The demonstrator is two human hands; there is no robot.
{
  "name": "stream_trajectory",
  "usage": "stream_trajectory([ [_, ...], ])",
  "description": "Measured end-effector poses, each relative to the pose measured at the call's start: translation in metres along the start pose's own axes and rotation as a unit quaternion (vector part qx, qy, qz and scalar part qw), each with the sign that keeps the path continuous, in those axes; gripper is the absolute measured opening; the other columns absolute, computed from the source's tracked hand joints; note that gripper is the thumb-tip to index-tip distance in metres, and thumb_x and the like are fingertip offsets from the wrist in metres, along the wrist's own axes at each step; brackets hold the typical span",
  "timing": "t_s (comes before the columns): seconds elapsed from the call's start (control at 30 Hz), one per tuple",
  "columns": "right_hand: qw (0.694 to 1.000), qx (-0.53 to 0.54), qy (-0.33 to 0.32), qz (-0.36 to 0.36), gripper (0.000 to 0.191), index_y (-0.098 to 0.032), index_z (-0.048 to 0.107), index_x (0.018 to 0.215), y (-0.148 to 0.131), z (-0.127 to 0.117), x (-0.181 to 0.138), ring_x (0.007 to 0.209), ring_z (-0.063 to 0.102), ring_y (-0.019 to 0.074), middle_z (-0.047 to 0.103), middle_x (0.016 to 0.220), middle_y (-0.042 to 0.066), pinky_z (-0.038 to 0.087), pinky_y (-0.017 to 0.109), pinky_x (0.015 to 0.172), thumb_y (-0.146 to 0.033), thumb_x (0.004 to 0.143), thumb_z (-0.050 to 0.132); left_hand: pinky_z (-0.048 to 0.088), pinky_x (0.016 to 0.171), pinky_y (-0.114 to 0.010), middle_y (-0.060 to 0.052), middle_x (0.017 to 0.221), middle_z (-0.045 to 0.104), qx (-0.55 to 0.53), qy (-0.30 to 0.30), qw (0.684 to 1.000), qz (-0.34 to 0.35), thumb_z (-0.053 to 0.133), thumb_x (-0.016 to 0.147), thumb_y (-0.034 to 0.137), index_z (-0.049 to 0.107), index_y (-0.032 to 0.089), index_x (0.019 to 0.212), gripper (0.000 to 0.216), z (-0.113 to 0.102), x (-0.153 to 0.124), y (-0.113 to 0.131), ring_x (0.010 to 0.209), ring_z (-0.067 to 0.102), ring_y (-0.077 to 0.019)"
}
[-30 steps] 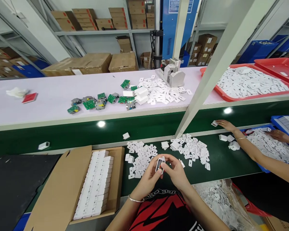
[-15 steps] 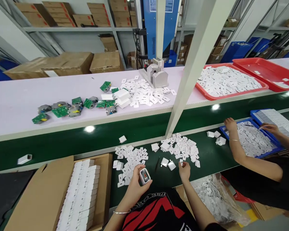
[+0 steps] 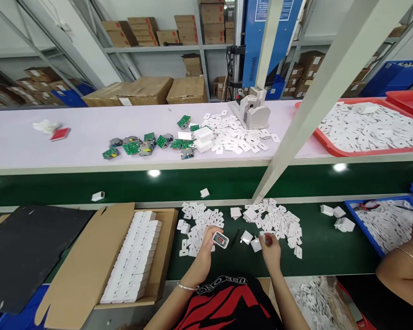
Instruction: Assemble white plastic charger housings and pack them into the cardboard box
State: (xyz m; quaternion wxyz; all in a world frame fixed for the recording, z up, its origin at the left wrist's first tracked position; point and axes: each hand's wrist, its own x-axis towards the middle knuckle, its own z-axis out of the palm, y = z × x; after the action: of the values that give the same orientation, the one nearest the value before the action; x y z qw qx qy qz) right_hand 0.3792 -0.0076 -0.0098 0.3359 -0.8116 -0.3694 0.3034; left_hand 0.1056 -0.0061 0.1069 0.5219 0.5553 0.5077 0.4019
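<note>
My left hand is closed round a small white charger housing, its open end showing a red and grey inside. It hovers over the near green belt beside a pile of small white plastic plates. My right hand is over the belt at the edge of a second pile of white plates, fingers pinched on a small white piece. Two loose white caps lie between my hands.
An open cardboard box with rows of white housings sits at my left, next to a black mat. Green circuit boards and white parts lie on the far table. A co-worker's arm reaches a blue tray at right. A slanted white post crosses the view.
My hands were together on the housing, then parted. The left hand keeps the housing; the right hand went to the right pile and pinched a small piece. The co-worker's arms drew back right.
</note>
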Motion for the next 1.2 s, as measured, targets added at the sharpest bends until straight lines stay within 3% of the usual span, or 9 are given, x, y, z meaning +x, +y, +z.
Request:
stream_trajectory([
  [0.13, 0.957, 0.084, -0.13, -0.245, 0.026, -0.022, 0.069, 0.107, -0.086, -0.009, -0.057, 0.081, 0.058, 0.0216, 0.064, 0.096, 0.005, 0.05, 0.034, 0.076, -0.045, 0.093, 0.065, 0.042, 0.111, -0.045, -0.011, 0.123, 0.052, 0.028, -0.031, 0.999, 0.019, 0.019, 0.108, 0.059, 0.06, 0.023, 0.117, 0.055, 0.007, 0.002, -0.001, 0.122, 0.049, -0.0278],
  [0.3, 0.921, 0.112, -0.184, -0.326, 0.016, -0.027, 0.072, 0.112, -0.152, -0.022, -0.093, 0.087, 0.061, 0.0215, 0.064, 0.103, 0.005, 0.05, 0.032, 0.075, -0.03, 0.096, 0.068, 0.039, 0.115, -0.044, -0.01, 0.125, 0.048, 0.003, -0.054, 0.998, 0.03, 0.018, 0.11, 0.053, 0.056, 0.023, 0.116, 0.048, 0.012, 0.001, 0.009, 0.126, 0.045, -0.0262],
  [0.53, 0.898, 0.104, -0.163, -0.396, 0.016, -0.027, 0.074, 0.112, -0.164, -0.016, -0.096, 0.09, 0.062, 0.0242, 0.06, 0.099, 0.007, 0.053, 0.037, 0.075, -0.028, 0.097, 0.066, 0.042, 0.113, -0.044, -0.01, 0.121, 0.05, -0.036, -0.019, 0.997, 0.061, 0.029, 0.11, 0.054, 0.056, 0.023, 0.115, 0.042, 0.012, -0.001, 0.022, 0.122, 0.048, -0.026],
  [0.63, 0.893, 0.1, -0.174, -0.403, 0.025, -0.029, 0.074, 0.12, -0.167, -0.013, -0.1, 0.096, 0.061, 0.025, 0.057, 0.108, 0.009, 0.054, 0.04, 0.083, -0.029, 0.096, 0.067, 0.044, 0.111, -0.042, -0.009, 0.117, 0.054, -0.058, 0.013, 0.997, 0.046, 0.035, 0.108, 0.055, 0.055, 0.023, 0.113, 0.038, 0.011, 0.002, 0.022, 0.118, 0.052, -0.0254],
  [0.77, 0.914, 0.172, -0.235, -0.282, 0.044, -0.03, 0.064, 0.136, -0.16, -0.002, -0.099, 0.1, 0.062, 0.025, 0.059, 0.117, 0.009, 0.056, 0.041, 0.091, -0.046, 0.096, 0.066, 0.045, 0.11, -0.042, -0.009, 0.116, 0.056, -0.08, 0.073, 0.992, 0.072, 0.035, 0.109, 0.053, 0.058, 0.024, 0.109, 0.037, 0.011, 0.001, 0.02, 0.118, 0.054, -0.0255],
  [0.9, 0.894, 0.27, -0.316, -0.168, 0.046, -0.025, 0.066, 0.12, -0.156, 0.011, -0.098, 0.1, 0.066, 0.0253, 0.068, 0.106, 0.007, 0.057, 0.039, 0.09, -0.065, 0.098, 0.055, 0.044, 0.112, -0.045, -0.009, 0.119, 0.056, -0.078, 0.1, 0.984, 0.126, 0.038, 0.109, 0.048, 0.059, 0.025, 0.109, 0.032, 0.014, -0.004, 0.018, 0.121, 0.053, -0.0258],
  [1.03, 0.892, 0.297, -0.295, -0.17, 0.041, -0.024, 0.066, 0.116, -0.158, 0.011, -0.099, 0.097, 0.067, 0.0247, 0.07, 0.105, 0.007, 0.056, 0.037, 0.088, -0.061, 0.098, 0.06, 0.04, 0.117, -0.048, -0.011, 0.135, 0.052, -0.03, 0.067, 0.989, 0.129, 0.035, 0.11, 0.047, 0.063, 0.026, 0.122, 0.037, 0.009, -0.005, 0.019, 0.135, 0.048, -0.0274],
  [1.13, 0.904, 0.265, -0.243, -0.23, 0.035, -0.025, 0.067, 0.119, -0.158, 0.001, -0.096, 0.096, 0.065, 0.0237, 0.067, 0.107, 0.007, 0.055, 0.035, 0.086, -0.053, 0.098, 0.064, 0.041, 0.117, -0.049, -0.013, 0.144, 0.046, 0.034, 0.03, 0.992, 0.113, 0.032, 0.11, 0.05, 0.062, 0.027, 0.139, 0.047, -0.003, -0.003, 0.02, 0.139, 0.046, -0.0288],
  [1.2, 0.904, 0.232, -0.232, -0.273, 0.032, -0.026, 0.067, 0.122, -0.158, -0.006, -0.094, 0.097, 0.064, 0.0237, 0.065, 0.109, 0.007, 0.054, 0.035, 0.087, -0.048, 0.099, 0.065, 0.044, 0.113, -0.047, -0.013, 0.141, 0.051, 0.051, -0.014, 0.991, 0.12, 0.032, 0.11, 0.052, 0.058, 0.027, 0.145, 0.05, -0.012, -0.001, 0.021, 0.133, 0.051, -0.0285],
])
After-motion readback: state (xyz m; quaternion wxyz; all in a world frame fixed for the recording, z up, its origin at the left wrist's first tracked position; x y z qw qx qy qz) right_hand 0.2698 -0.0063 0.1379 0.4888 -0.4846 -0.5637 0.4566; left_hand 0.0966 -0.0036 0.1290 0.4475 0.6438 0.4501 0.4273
